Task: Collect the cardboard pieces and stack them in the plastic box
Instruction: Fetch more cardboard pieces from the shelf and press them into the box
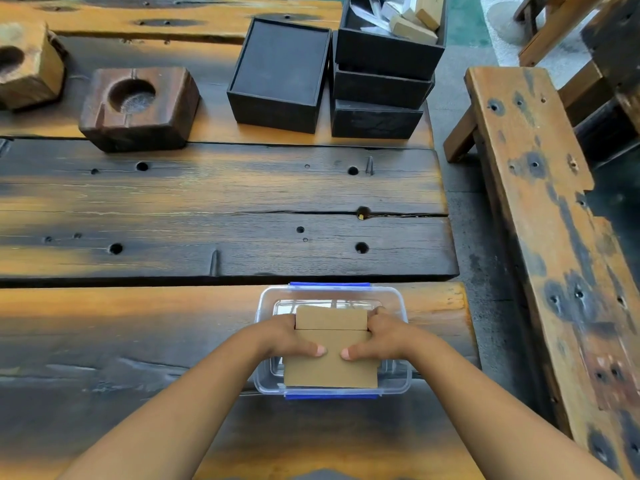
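A clear plastic box (398, 299) with blue clips sits on the near plank of the wooden table. A stack of brown cardboard pieces (330, 370) is held over and partly inside it. My left hand (289, 336) grips the stack's left side, thumb on top. My right hand (384, 336) grips its right side the same way. A smaller cardboard piece (330, 317) lies at the far end of the stack, between my fingers. More cardboard pieces (415, 26) stick out of the top black box at the back right.
An open black box (280, 74) and a pile of black boxes (377, 84) stand at the back. Two wooden blocks with round hollows (138, 105) (27, 64) sit at the back left. A wooden bench (540, 220) runs along the right, past the table's edge.
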